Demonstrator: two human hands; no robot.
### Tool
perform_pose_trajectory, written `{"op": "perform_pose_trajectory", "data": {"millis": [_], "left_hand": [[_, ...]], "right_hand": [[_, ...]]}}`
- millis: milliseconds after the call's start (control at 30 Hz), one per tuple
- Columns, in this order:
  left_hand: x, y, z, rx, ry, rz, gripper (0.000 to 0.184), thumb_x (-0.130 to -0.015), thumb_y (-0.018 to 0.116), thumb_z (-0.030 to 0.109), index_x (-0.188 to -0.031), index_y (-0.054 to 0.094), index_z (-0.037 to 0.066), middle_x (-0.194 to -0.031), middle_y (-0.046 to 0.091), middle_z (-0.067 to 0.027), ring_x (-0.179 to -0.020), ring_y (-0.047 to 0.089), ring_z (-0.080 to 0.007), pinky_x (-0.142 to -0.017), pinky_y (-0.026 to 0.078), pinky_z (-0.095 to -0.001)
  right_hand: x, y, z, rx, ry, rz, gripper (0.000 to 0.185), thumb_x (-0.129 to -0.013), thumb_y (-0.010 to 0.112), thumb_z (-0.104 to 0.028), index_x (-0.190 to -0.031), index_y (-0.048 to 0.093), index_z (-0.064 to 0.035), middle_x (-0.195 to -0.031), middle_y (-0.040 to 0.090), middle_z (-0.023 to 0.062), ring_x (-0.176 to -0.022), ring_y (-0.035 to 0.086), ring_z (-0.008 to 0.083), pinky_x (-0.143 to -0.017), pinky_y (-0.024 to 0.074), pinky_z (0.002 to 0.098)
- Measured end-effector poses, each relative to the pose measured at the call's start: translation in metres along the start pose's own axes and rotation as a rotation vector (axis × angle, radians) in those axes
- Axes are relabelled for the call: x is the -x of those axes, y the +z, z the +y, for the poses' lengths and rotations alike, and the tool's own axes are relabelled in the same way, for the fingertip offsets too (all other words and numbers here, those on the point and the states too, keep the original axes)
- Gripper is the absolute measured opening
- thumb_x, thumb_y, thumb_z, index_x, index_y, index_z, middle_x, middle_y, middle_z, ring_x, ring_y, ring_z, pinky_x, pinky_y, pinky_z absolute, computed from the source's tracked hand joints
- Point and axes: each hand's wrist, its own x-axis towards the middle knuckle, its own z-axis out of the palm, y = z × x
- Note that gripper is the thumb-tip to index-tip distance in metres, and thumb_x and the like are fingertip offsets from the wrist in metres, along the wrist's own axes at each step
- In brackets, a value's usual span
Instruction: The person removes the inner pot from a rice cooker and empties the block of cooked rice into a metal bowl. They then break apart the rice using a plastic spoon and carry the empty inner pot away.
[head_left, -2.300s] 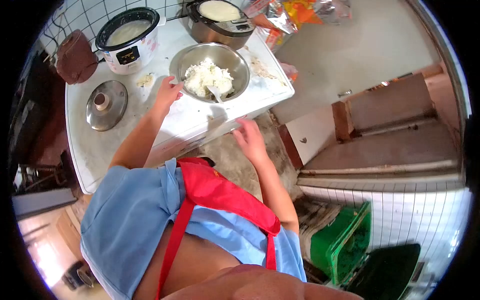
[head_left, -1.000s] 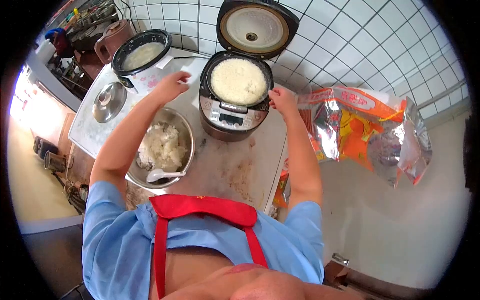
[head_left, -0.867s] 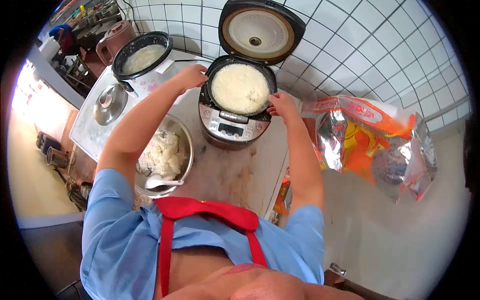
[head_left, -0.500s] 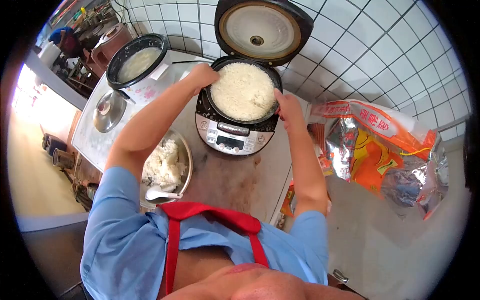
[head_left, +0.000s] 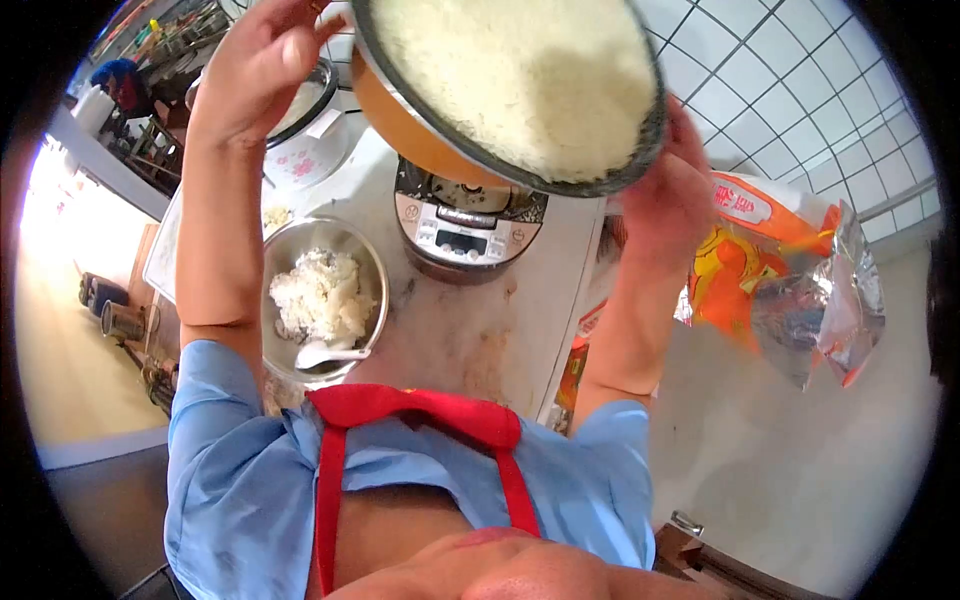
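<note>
The rice cooker's inner pot (head_left: 390, 105), orange-brown outside with a dark rim, is up in the air and tilted toward me. White cooked rice (head_left: 510, 75) fills it nearly to the rim. My left hand (head_left: 265, 65) grips its left side, some fingertips cut off by the frame edge. On the right side my right hand (head_left: 672, 190) holds the pot, slightly blurred and partly behind it. Below stands the rice cooker (head_left: 465, 240), its control panel facing me and its upper part mostly hidden by the pot.
A steel bowl (head_left: 378, 310) with rice and a white spoon (head_left: 330, 355) sits on the table (head_left: 450, 345), left of the cooker's front. Behind my left forearm is a floral-patterned white cooker (head_left: 305, 160). An orange and silver bag (head_left: 770, 270) lies right; a tiled wall (head_left: 775, 80) stands behind.
Both hands have lifted the inner pot out of the cooker, up and toward the camera. It now tilts, showing its orange-brown outside. The cooker's raised lid is hidden behind it.
</note>
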Motion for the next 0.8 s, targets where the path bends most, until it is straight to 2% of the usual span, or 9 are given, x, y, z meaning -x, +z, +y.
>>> {"op": "perform_pose_trajectory", "data": {"millis": [33,100,167,333,400,533,700,733,800], "left_hand": [[0.009,-0.006,0.011,-0.027,0.022,0.042,0.061,-0.075,0.069,0.035,-0.122,0.05,0.0,-0.115,0.057,-0.0096,-0.102,0.055,-0.0184,-0.084,0.047,-0.0334],[0.028,-0.008,0.026,0.055,-0.025,0.153,0.062,-0.076,0.067,0.037,-0.123,0.05,0.001,-0.116,0.057,-0.0096,-0.103,0.055,-0.0188,-0.085,0.047,-0.0337],[0.055,-0.01,0.039,0.156,-0.074,0.255,0.062,-0.077,0.065,0.04,-0.123,0.049,0.001,-0.116,0.056,-0.0096,-0.104,0.055,-0.0191,-0.086,0.046,-0.0339],[0.126,-0.012,0.052,0.389,-0.216,0.517,0.064,-0.079,0.061,0.046,-0.124,0.048,0.002,-0.119,0.055,-0.0097,-0.106,0.054,-0.0199,-0.089,0.045,-0.0345],[0.149,-0.02,0.052,0.433,-0.237,0.591,0.065,-0.08,0.059,0.048,-0.125,0.048,0.002,-0.119,0.055,-0.0097,-0.107,0.054,-0.0203,-0.09,0.045,-0.0347],[0.193,-0.045,0.061,0.467,-0.24,0.665,0.068,-0.082,0.055,0.053,-0.125,0.047,0.002,-0.121,0.054,-0.0097,-0.109,0.053,-0.0209,-0.092,0.044,-0.0352],[0.225,-0.056,0.085,0.425,-0.181,0.614,0.069,-0.087,0.047,0.056,-0.131,0.042,0.003,-0.128,0.05,-0.0097,-0.114,0.05,-0.0207,-0.096,0.042,-0.0355],[0.224,-0.048,0.104,0.346,-0.184,0.63,0.061,-0.091,0.045,0.048,-0.135,0.038,0.005,-0.128,0.049,-0.0088,-0.115,0.049,-0.0201,-0.096,0.041,-0.0338],[0.217,-0.035,0.13,0.331,-0.393,0.714,0.058,-0.094,0.045,0.041,-0.139,0.031,0.007,-0.13,0.047,-0.0086,-0.115,0.048,-0.0189,-0.096,0.04,-0.0316]], "right_hand": [[0.005,0.014,-0.007,-0.065,-0.092,-0.084,0.053,-0.08,0.065,-0.023,-0.121,0.045,0.0048,-0.106,0.055,0.0071,-0.093,0.057,0.0177,-0.079,0.0472,0.0276],[0.016,0.038,-0.012,0.239,-0.286,-0.119,0.06,-0.082,0.064,-0.033,-0.123,0.043,0.0045,-0.11,0.054,0.0086,-0.098,0.055,0.0184,-0.085,0.0456,0.0305],[0.029,0.05,-0.003,0.275,-0.337,-0.194,0.066,-0.082,0.063,-0.041,-0.124,0.041,0.0042,-0.112,0.053,0.0096,-0.102,0.054,0.0188,-0.089,0.0442,0.0324],[0.046,0.039,0.08,-0.295,-0.121,-0.466,0.077,-0.08,0.06,-0.054,-0.126,0.038,0.0034,-0.115,0.052,0.011,-0.105,0.051,0.019,-0.092,0.0415,0.0344],[0.056,0.055,0.092,-0.238,-0.13,-0.42,0.081,-0.079,0.057,-0.06,-0.126,0.037,0.0028,-0.116,0.051,0.0113,-0.107,0.05,0.019,-0.093,0.0403,0.0347],[0.107,0.135,0.087,0.09,-0.13,-0.144,0.087,-0.078,0.05,-0.068,-0.127,0.035,0.0018,-0.12,0.048,0.0113,-0.108,0.049,0.0188,-0.094,0.0392,0.0332],[0.124,0.164,0.092,-0.113,-0.023,-0.227,0.067,-0.088,0.046,-0.054,-0.13,0.034,-0.0033,-0.122,0.047,0.009,-0.111,0.048,0.0184,-0.094,0.0393,0.0337],[0.128,0.169,0.09,-0.151,0.047,-0.218,0.062,-0.091,0.045,-0.051,-0.13,0.034,-0.0047,-0.123,0.047,0.0083,-0.111,0.048,0.0183,-0.094,0.0395,0.034],[0.127,0.171,0.102,-0.39,0.253,-0.205,0.048,-0.095,0.041,-0.043,-0.129,0.04,-0.0084,-0.124,0.05,0.0056,-0.113,0.048,0.0175,-0.095,0.0381,0.0346]]}}
